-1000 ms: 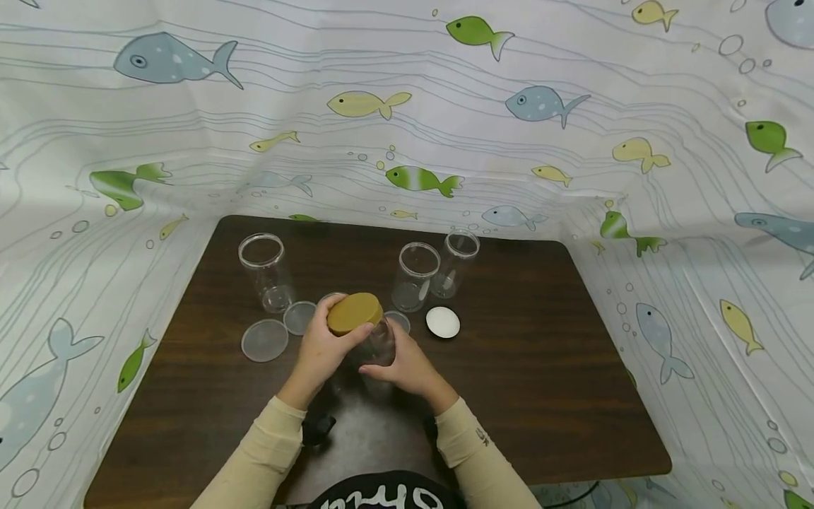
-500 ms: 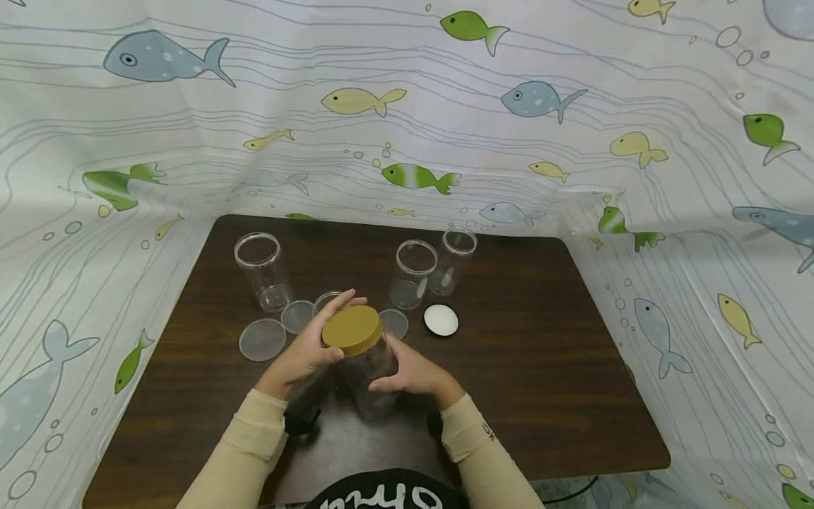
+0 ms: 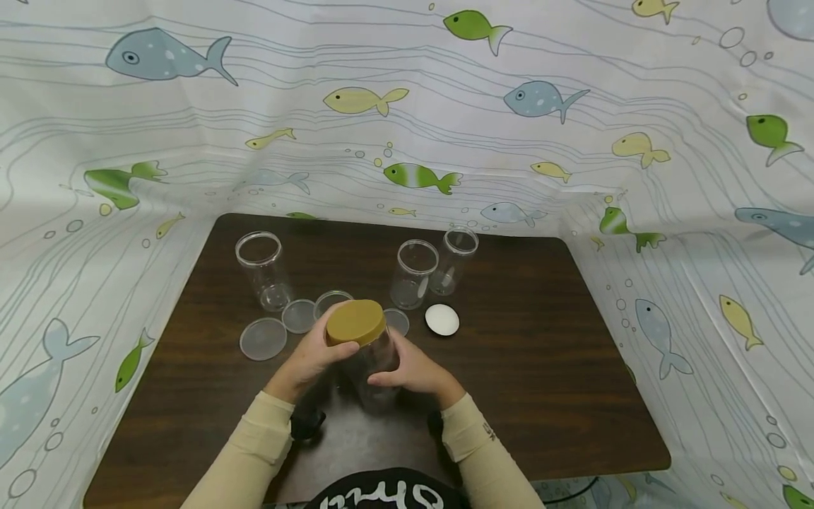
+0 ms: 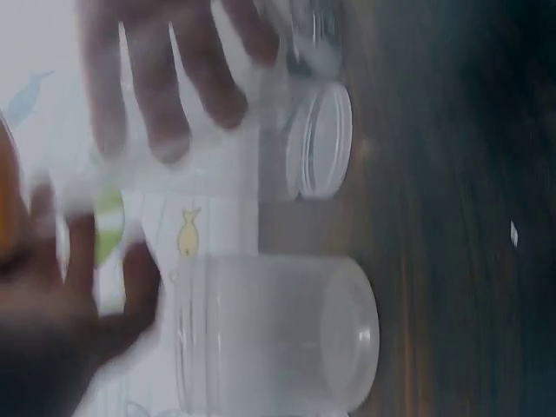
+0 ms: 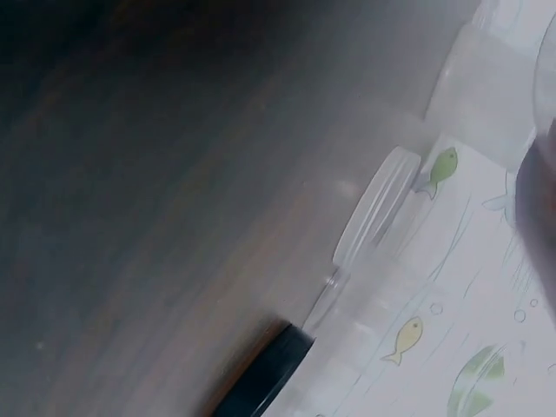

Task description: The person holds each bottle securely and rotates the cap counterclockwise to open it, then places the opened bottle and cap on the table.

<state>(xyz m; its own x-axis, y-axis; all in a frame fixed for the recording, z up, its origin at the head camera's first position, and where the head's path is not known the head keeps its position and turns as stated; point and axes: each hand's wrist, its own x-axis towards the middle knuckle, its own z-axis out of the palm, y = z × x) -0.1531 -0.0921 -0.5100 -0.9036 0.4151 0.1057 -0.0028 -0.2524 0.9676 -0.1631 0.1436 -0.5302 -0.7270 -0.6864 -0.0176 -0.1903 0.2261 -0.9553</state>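
Observation:
A clear jar with a gold lid on top is held tilted over the near middle of the table. My left hand grips the lid's rim, thumb on the near side and fingers partly hidden behind it. Lower down, my right hand holds the jar's body, thumb across the front. In the left wrist view my left hand shows blurred, the lid cut off at the left edge. Only a dark blurred part of my right hand enters the right wrist view.
An open clear jar stands back left; two more, a nearer jar and a farther jar, stand right of centre. Several clear lids, including a larger disc, lie before them. A black-rimmed white lid lies on the brown table.
The left hand opened its fingers and slid around the lid, then closed on its rim again. The jar moved slightly nearer the body, then tilted a little. The right hand kept its hold.

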